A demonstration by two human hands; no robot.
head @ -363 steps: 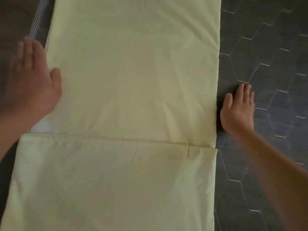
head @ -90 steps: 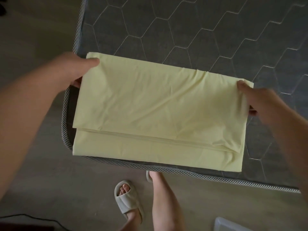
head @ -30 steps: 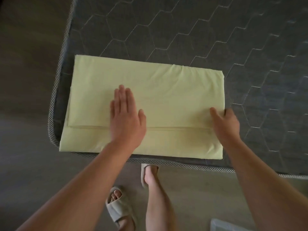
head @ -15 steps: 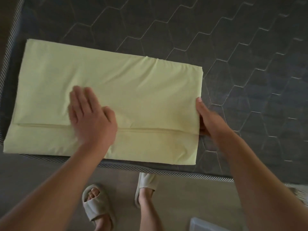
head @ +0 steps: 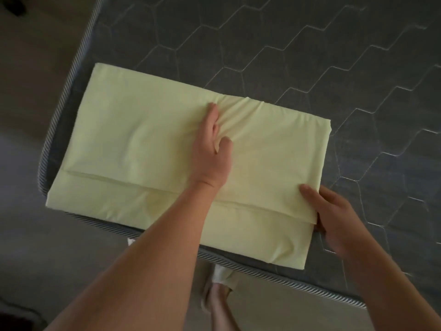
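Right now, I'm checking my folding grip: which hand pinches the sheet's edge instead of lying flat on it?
The right hand, thumb on top of the yellow sheet at its right edge. The left hand lies flat across the middle.

Bare mattress (head: 310, 56) is seen beyond and right of the folded sheet (head: 148, 144): free passage there. The sheet's left half is reachable from above. Its middle is blocked by the left hand (head: 211, 151) and forearm, laid flat across it. The near right edge is taken up by the right hand (head: 334, 216), thumb on top. Below the mattress's near edge, floor (head: 35, 91) is partly occupied by a foot (head: 219, 299).
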